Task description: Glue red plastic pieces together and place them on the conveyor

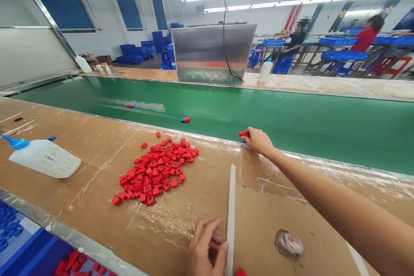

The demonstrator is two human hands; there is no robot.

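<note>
My right hand (259, 141) reaches across the table to the edge of the green conveyor belt (291, 125), its fingertips gripping a small red plastic part (244, 134). My left hand (206, 248) is curled at the near table edge, its fingertips against a white strip (230, 220) standing on edge. Whether it holds the strip is hidden. Just right of that strip lies a single red part (240, 272). A heap of small square red parts (155, 170) lies on the plastic-covered brown table (97, 155) left of my hands. Two red-and-blue parts (185, 119) ride on the belt.
A white glue bottle (43, 157) with a blue nozzle lies at the left. A tape roll (289, 244) sits at the right. A blue bin (32, 250) holds parts at the lower left. A metal panel (213, 54) stands beyond the belt. Seated co-workers (365, 39) work far back.
</note>
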